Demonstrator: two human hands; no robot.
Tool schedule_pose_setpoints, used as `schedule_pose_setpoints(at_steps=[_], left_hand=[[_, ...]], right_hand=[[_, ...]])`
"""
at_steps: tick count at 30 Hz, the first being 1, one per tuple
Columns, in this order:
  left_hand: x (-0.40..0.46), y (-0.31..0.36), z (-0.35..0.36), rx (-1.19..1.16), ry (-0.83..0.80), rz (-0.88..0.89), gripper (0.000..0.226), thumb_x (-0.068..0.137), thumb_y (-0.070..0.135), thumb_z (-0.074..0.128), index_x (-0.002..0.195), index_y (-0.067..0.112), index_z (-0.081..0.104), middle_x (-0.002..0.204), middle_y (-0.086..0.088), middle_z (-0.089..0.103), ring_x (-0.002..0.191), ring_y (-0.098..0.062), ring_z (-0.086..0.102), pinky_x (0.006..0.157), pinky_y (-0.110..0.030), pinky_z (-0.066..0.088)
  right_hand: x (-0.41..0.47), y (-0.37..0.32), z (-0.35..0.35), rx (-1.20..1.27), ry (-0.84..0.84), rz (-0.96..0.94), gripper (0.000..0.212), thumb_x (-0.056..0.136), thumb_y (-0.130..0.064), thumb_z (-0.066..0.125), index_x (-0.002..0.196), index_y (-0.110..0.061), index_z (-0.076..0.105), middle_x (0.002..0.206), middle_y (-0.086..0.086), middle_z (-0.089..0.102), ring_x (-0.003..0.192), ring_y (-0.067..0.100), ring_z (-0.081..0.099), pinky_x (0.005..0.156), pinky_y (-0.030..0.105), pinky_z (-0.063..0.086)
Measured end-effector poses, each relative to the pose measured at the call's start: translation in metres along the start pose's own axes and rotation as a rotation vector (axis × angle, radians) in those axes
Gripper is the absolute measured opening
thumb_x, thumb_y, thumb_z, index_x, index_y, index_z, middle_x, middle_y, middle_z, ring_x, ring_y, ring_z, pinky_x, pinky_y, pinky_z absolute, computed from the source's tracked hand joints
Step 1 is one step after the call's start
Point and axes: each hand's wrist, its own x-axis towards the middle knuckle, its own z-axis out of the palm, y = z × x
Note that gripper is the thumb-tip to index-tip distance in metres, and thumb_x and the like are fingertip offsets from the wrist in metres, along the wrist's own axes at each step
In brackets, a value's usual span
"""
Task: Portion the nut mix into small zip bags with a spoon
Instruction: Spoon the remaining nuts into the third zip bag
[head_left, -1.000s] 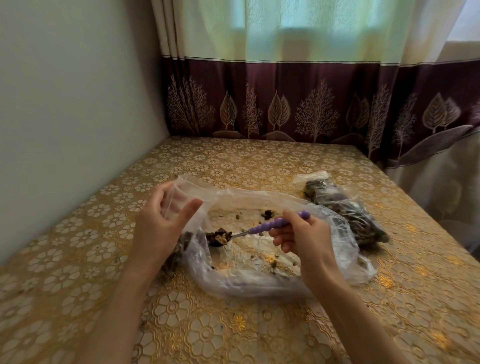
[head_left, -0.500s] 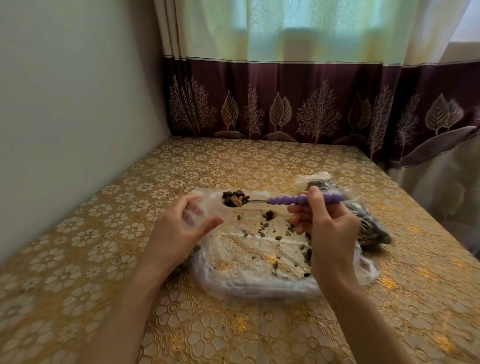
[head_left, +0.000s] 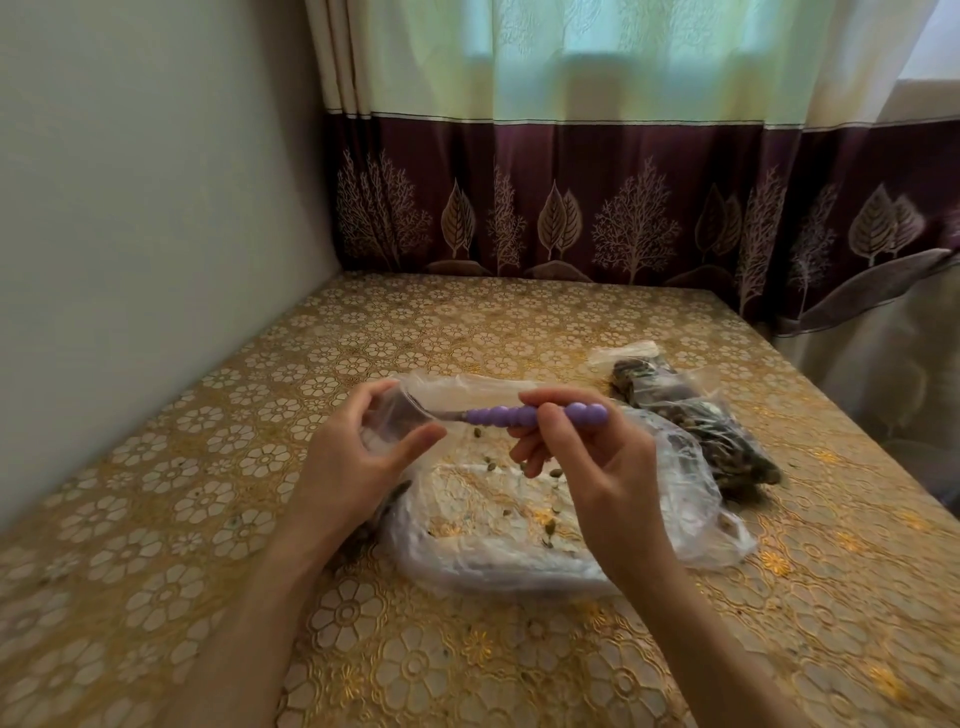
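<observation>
The spoon (head_left: 524, 416) has moved left since a moment ago, its bowl now inside the small zip bag (head_left: 400, 415). Its purple handle lies level, bowl end pointing left. The right hand (head_left: 587, 462) pinches the handle; the left hand (head_left: 363, 457) curls around the bag's mouth above the table (head_left: 156, 519).

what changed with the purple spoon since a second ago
The right hand lifted the purple beaded-handle spoon out of the large clear plastic bag and moved its bowl left into the small clear zip bag. The left hand still holds that bag open.
</observation>
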Motion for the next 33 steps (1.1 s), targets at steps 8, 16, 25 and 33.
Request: schedule_pose_setpoints(at_steps=[8, 16, 25, 33], left_hand=[[0.001, -0.004, -0.005, 0.024, 0.054, -0.024, 0.067, 0.062, 0.057, 0.061, 0.119, 0.024, 0.051, 0.098, 0.013, 0.058, 0.089, -0.005, 0.058, 0.063, -0.016, 0.048], [0.003, -0.011, -0.017, -0.136, 0.151, -0.094, 0.073, 0.060, 0.069, 0.064, 0.118, 0.025, 0.055, 0.104, 0.008, 0.065, 0.093, -0.010, 0.065, 0.075, -0.031, 0.055], [0.005, -0.017, -0.018, -0.064, 0.185, -0.055, 0.065, 0.066, 0.063, 0.062, 0.120, 0.027, 0.054, 0.100, 0.013, 0.065, 0.088, 0.002, 0.064, 0.073, -0.023, 0.052], [0.006, -0.017, -0.018, -0.073, 0.182, -0.040, 0.072, 0.065, 0.068, 0.061, 0.122, 0.025, 0.053, 0.104, 0.015, 0.063, 0.092, 0.002, 0.061, 0.074, -0.023, 0.051]], right_hand=[[0.010, 0.000, -0.012, 0.169, 0.223, 0.087, 0.021, 0.092, -0.017, 0.050, 0.086, -0.001, 0.062, 0.077, 0.010, 0.072, 0.059, 0.017, 0.058, 0.052, 0.020, 0.048], [0.014, 0.010, -0.030, -0.071, 0.436, 0.166, 0.032, 0.097, -0.012, 0.046, 0.067, -0.011, 0.059, 0.053, -0.003, 0.064, 0.050, 0.005, 0.054, 0.054, 0.018, 0.043], [0.017, 0.012, -0.047, -0.303, 0.350, 0.183, 0.024, 0.084, -0.001, 0.044, 0.062, -0.002, 0.051, 0.039, 0.005, 0.057, 0.044, 0.022, 0.061, 0.052, 0.023, 0.043], [0.018, 0.012, -0.050, -0.334, 0.320, 0.234, 0.029, 0.083, -0.008, 0.047, 0.056, -0.004, 0.054, 0.040, 0.006, 0.056, 0.050, 0.029, 0.061, 0.056, 0.034, 0.044]])
